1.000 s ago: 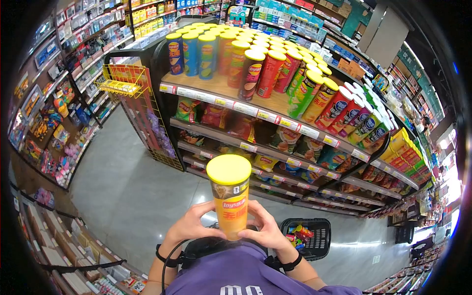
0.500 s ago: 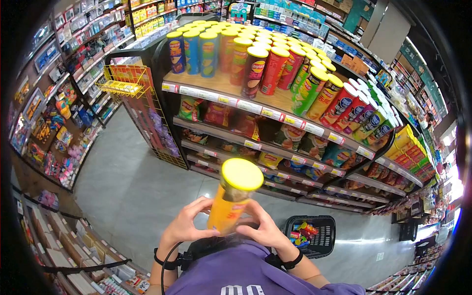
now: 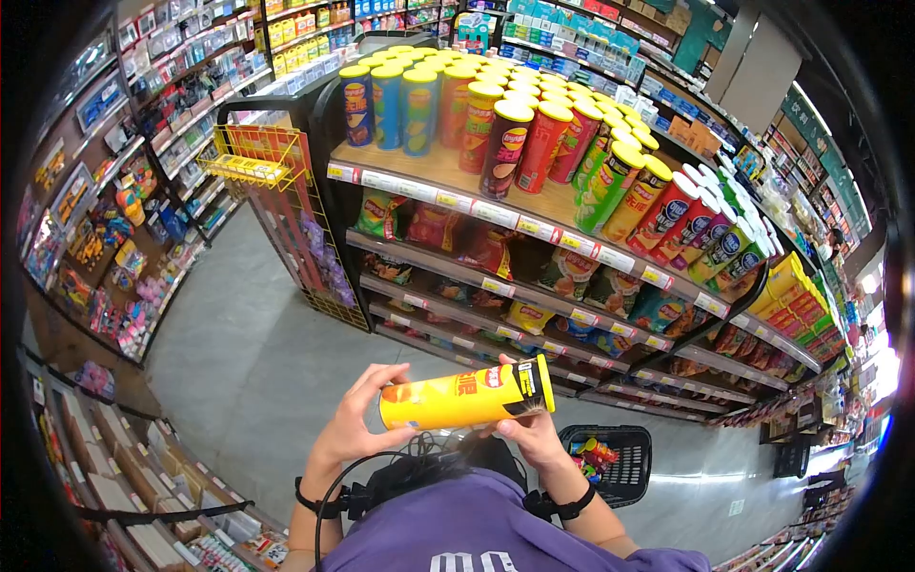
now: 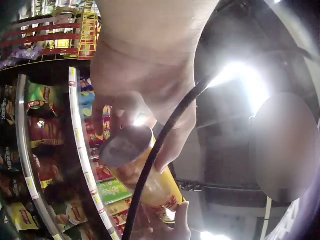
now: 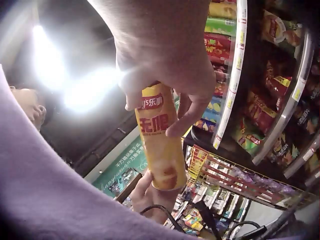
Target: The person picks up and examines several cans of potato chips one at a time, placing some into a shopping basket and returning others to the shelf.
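Observation:
A yellow chip canister [image 3: 457, 398] lies almost level between both hands in the head view, its yellow lid at the right. The left hand [image 3: 355, 419] holds the bottom end, fingers and thumb around it. Near the lid, the right hand [image 3: 534, 437] grips the canister from below and behind. In the left wrist view the grey base of the canister [image 4: 164, 189] faces the left hand [image 4: 145, 85]. The right wrist view shows the right hand [image 5: 167, 65] pinching the canister [image 5: 162, 145] by its other end.
A shelf unit [image 3: 381, 183] ahead carries rows of canisters with yellow and white lids, bagged snacks below. A black basket [image 3: 624, 467] with colourful packs stands on the floor at the right. A yellow wire rack [image 3: 250, 170] hangs at the unit's left end.
The canister has tipped from upright to nearly horizontal, its lid swinging to the right. The left hand stays at the bottom end, and the right hand has moved toward the lid end.

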{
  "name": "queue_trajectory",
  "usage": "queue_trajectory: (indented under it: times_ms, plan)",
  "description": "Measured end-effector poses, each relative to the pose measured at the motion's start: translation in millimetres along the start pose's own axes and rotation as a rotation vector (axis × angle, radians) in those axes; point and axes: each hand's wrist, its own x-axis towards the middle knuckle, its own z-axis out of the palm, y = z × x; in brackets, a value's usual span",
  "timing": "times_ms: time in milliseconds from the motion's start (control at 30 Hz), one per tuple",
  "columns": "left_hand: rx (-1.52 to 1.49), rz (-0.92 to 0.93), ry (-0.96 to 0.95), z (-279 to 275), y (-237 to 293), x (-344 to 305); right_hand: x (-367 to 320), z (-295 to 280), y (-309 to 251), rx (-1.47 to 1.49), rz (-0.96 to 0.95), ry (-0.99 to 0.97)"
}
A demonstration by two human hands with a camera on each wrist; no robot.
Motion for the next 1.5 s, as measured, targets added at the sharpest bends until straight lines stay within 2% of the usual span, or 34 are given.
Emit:
queue_trajectory:
  times_ms: [133,233,433,533,633,733,967,1033,1067,1100,1233,1400,1500]
  plan:
    - [-0.085,0.007,0.075,-2.3,-7.1,-3.5,4.4,-3.6,-1.9,0.090,-0.019,-0.033]
    - [-0.143,0.002,0.121,-1.5,-7.8,-7.0,5.3,-6.7,-6.8,0.422,-0.009,-0.092]
    - [0.083,0.210,0.106,-13.4,-1.5,-0.7,5.0,-14.2,-18.8,0.391,-0.030,-0.110]
    - [0.215,0.300,-0.003,-20.7,19.4,16.5,0.2,-24.1,-20.5,0.394,-0.042,-0.072]
    - [0.264,0.298,-0.046,-19.5,51.5,31.1,0.1,-39.7,-20.0,0.410,-0.100,-0.053]
    - [0.313,0.496,-0.029,-31.0,68.2,42.7,-2.8,-43.1,-29.1,0.403,-0.164,0.030]
    - [-0.572,0.497,-0.403,-31.3,176.6,60.5,-10.0,-58.4,-25.9,0.410,-0.225,0.083]
    - [-0.784,0.634,-0.372,-7.8,178.2,57.9,-11.7,-64.9,-18.6,0.442,-0.223,0.034]
    - [-0.848,0.659,-0.373,-3.9,180.2,56.7,-11.6,-65.7,-17.8,0.459,-0.223,0.014]
    - [-0.911,0.686,-0.375,-0.2,182.9,56.1,-15.8,-63.4,-18.0,0.457,-0.204,0.109]
    - [-0.964,0.689,-0.410,6.0,192.5,54.9,-17.2,-62.9,-19.0,0.423,-0.237,0.084]
    - [-1.230,0.428,-0.411,9.9,207.8,38.4,-17.6,-70.9,-13.1,0.447,-0.232,0.075]
    - [-1.287,0.427,-0.438,16.3,210.1,40.4,-15.4,-71.0,-11.2,0.449,-0.239,0.091]
